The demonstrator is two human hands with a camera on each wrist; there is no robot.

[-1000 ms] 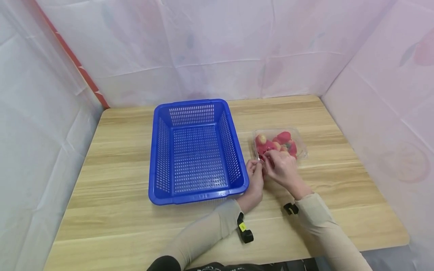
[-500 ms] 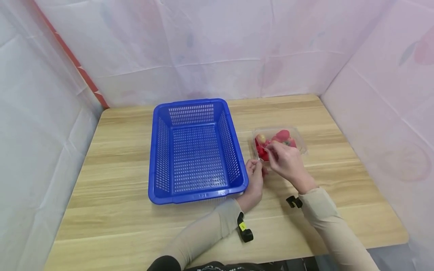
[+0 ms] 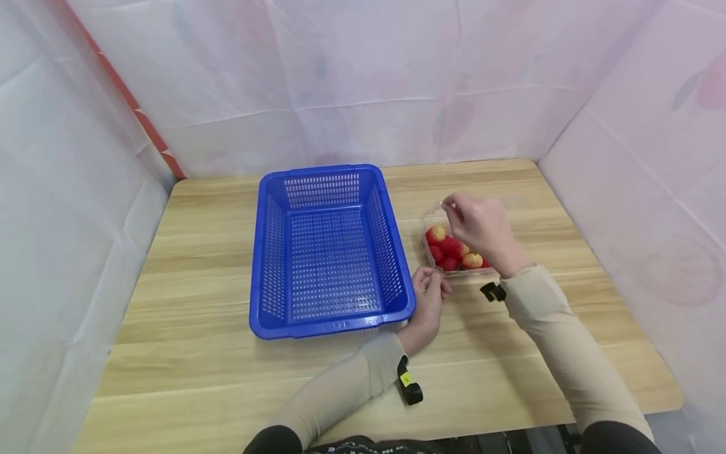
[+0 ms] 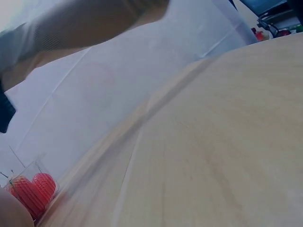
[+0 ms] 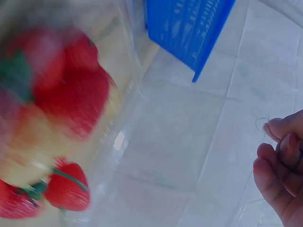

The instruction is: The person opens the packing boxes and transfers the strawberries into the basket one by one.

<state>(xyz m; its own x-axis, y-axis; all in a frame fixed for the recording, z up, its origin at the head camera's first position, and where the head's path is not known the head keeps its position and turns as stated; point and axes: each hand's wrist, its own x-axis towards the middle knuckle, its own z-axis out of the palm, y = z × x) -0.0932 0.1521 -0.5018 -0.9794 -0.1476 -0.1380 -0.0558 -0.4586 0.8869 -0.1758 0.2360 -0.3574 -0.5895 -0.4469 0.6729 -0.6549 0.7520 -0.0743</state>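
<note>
A clear plastic clamshell box (image 3: 467, 272) of red and pale strawberries (image 3: 452, 246) stands right of the basket. My left hand (image 3: 426, 308) is at its near left corner, fingers curled in and seeming to pinch the rim; the exact contact is hidden. Above the fruit, my right hand (image 3: 481, 228) pinches the edge of the transparent lid (image 3: 433, 210), which is tilted up. In the right wrist view, thumb and fingers of the right hand (image 5: 283, 163) meet at the thin plastic edge, with blurred strawberries (image 5: 73, 99) to the left. The left wrist view shows two strawberries (image 4: 43, 185) in the box.
A blue perforated plastic basket (image 3: 331, 326) stands close to the left hand and forearm. Both are on a wooden table (image 3: 187, 302). White printed sheets (image 3: 363, 82) hang behind and along both sides.
My right hand has moved up and away from the box's near edge, raising the lid with it and uncovering the strawberries. The left hand has stayed at the corner.
</note>
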